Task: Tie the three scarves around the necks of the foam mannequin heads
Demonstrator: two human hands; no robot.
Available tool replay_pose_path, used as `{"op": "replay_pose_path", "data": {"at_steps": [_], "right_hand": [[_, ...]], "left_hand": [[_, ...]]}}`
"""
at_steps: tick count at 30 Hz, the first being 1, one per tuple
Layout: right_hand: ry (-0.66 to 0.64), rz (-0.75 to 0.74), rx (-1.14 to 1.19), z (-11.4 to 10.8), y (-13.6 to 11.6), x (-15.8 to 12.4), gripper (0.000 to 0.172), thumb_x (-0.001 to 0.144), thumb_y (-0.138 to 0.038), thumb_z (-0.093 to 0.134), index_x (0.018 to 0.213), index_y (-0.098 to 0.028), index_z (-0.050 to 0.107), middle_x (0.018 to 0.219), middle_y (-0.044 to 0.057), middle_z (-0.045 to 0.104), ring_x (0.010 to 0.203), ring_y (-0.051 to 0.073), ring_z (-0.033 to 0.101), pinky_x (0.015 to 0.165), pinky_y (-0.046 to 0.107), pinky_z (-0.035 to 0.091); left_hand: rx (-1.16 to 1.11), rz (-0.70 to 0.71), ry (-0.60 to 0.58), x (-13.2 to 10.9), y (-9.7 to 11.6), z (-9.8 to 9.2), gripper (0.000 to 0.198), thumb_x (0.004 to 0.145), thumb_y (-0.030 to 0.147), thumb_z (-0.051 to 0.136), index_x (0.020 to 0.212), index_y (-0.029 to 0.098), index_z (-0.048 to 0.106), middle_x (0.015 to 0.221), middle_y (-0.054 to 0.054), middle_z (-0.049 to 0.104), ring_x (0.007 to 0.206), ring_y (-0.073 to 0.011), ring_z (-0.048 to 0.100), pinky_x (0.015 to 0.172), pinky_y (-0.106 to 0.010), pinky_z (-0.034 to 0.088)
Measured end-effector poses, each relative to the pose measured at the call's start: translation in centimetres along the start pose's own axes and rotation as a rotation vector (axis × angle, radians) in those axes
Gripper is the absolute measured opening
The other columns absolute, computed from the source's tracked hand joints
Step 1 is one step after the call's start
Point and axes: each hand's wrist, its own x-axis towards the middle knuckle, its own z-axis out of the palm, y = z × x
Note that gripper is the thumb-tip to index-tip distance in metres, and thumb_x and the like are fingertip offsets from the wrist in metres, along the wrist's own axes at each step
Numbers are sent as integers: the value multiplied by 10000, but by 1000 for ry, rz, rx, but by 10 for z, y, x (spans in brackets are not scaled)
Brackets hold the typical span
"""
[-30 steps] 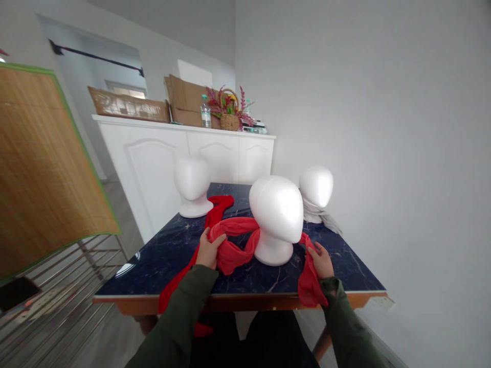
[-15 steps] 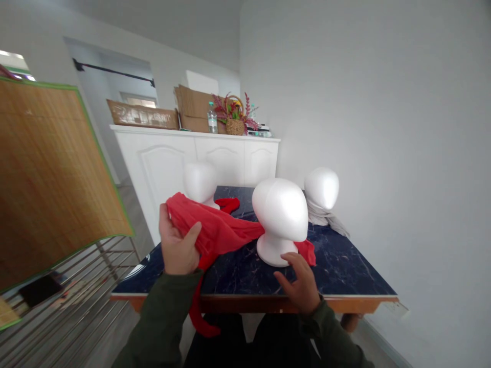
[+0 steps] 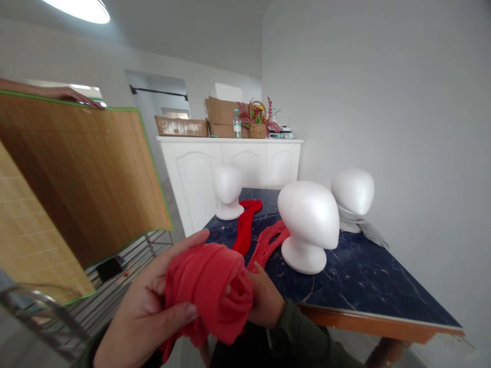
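Observation:
My left hand grips a coral-red scarf, bunched into a thick folded roll close to me. On the roll's right side is my right hand, closed on the same cloth, its fingertips partly hidden. From there the scarf's loose end runs over the table to the nearest white foam head, which stands bare. A brighter red scarf lies further left, beside a second foam head. The third foam head, at the right, wears a grey scarf round its neck.
The dark blue marble-patterned table has a wooden edge. Behind it stands a white cabinet with cardboard boxes, a bottle and a flower basket on top. At left, another person's hand rests on a bamboo mat above a metal rack.
My left hand has brought the scarf closer and it is now bunched up. My right hand has left the near foam head's base and moved to the scarf. The view has turned left.

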Motion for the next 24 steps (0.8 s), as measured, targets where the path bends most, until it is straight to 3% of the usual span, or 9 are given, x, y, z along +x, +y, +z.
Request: {"op": "replay_pose_path", "data": {"at_steps": [2,5,9,12,15,17,19,22,24], "right_hand": [[-8,11,30,-3,3,-14,259,691,-241,555,934,-247,646,919,27,665,903,224,600,1000,438,289],[66,87,63,-13,5,-38,353,660,-151,527,982,-240,640,908,37,663,876,229,607,979,429,329],[115,233,144,-18,5,-69,576,662,-170,580,1231,-220,501,1106,89,613,985,272,587,868,398,452],[100,286,265,-13,9,-75,720,650,-181,613,1331,-210,379,1274,103,500,1140,294,495,946,433,401],[219,407,342,-8,16,-57,696,684,-165,568,1343,-202,348,1340,91,427,1241,261,389,1036,442,293],[350,482,369,-8,25,-33,676,710,-168,541,1350,-195,322,1368,82,389,1276,226,337,1070,423,238],[440,498,388,-8,38,-6,663,719,-181,543,1342,-189,318,1360,79,397,1266,203,352,1076,397,236],[424,498,412,-2,64,30,594,719,-206,564,1286,-192,386,1244,70,520,1146,189,486,1025,370,331],[359,473,404,9,82,44,550,725,-215,570,1254,-214,422,1174,44,574,1073,177,543,977,352,388]], "left_hand": [[64,103,120,15,-1,-1,643,495,328,777,1108,369,588,957,-12,678,676,-251,645,518,-364,563],[109,336,255,57,-6,5,481,557,276,755,1017,275,612,902,14,653,723,-165,622,636,-257,551],[-105,451,224,131,-18,23,347,649,222,704,927,203,498,695,57,589,572,-81,566,547,-173,488],[-176,424,193,183,-31,41,279,691,164,657,860,188,436,613,91,518,499,-48,512,483,-136,423],[-133,406,166,227,-48,64,248,716,98,614,887,168,450,678,66,539,575,-66,553,539,-165,442],[-66,390,109,250,-58,82,287,708,71,608,960,132,485,828,20,588,744,-101,598,682,-213,473],[22,367,9,269,-67,98,343,686,76,622,1014,81,522,982,-5,591,946,-117,567,858,-221,422],[119,300,-134,289,-85,115,337,674,83,618,999,15,556,1045,0,586,1080,-91,489,967,-168,304],[177,224,-161,296,-103,122,253,701,80,605,944,16,579,1039,-17,590,1063,-98,504,982,-212,315]]}}
